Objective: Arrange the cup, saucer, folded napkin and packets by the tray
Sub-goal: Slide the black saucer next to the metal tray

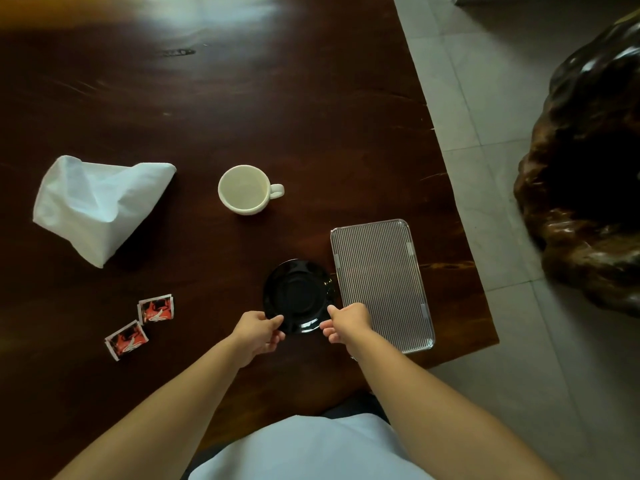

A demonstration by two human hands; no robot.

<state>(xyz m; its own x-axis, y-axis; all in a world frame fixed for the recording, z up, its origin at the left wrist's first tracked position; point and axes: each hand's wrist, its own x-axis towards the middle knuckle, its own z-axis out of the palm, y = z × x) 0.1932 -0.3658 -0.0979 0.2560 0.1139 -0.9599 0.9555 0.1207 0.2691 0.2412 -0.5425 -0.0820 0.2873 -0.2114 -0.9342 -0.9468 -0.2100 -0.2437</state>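
A black saucer (298,294) lies on the dark wooden table, right against the left edge of a ribbed metal tray (381,282). My left hand (258,332) pinches its near-left rim and my right hand (346,322) pinches its near-right rim. An empty cream cup (246,189) stands upright farther back, handle pointing right. A white napkin (97,204) lies loose and crumpled at the far left. Two red and black packets (156,309) (126,340) lie side by side at the near left.
The table's right edge (460,216) runs just past the tray, with grey floor tiles beyond. A large dark carved wooden piece (588,188) stands on the floor to the right. My white shirt fills the bottom of the view.
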